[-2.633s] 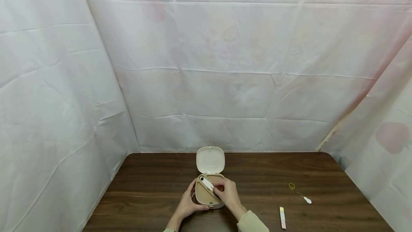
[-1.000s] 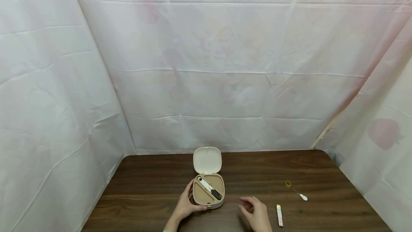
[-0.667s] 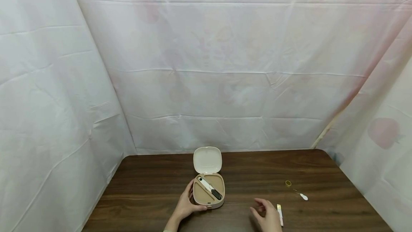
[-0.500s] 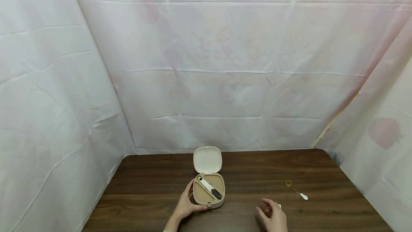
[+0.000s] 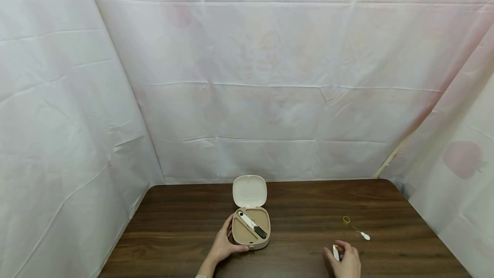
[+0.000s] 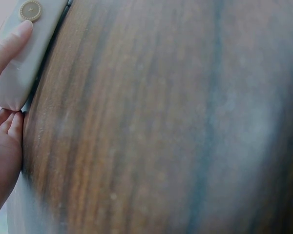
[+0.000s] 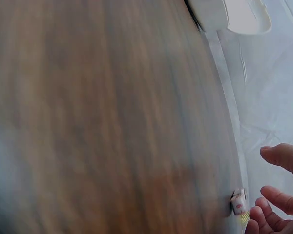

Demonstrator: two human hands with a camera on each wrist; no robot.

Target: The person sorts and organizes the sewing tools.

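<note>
My left hand (image 5: 221, 244) grips a cream sewing box (image 5: 268, 240) by its left side, with the thumb on the front near the round clasp (image 6: 30, 10). The lid (image 5: 249, 191) stands raised at the back. Across the tan tray lies a slim white-and-black tool (image 5: 251, 224) with a hole at one end. My right hand (image 5: 347, 260) is over a small white strip (image 5: 335, 252) with a gold end, like a folded tape measure. In the right wrist view, thumb and fingers (image 7: 282, 200) are spread apart beside the strip's pink-printed end (image 7: 239, 203).
Behind the right hand lie a gold ring (image 5: 346, 219) and a white needle threader (image 5: 365, 236) with a thin wire. The dark wooden table (image 5: 177, 226) ends at pale printed curtains (image 5: 231, 110) on the back and both sides.
My right hand has let go of the white-and-black tool, left it in the tray and moved right to the printed strip. The left hand keeps its hold on the box.
</note>
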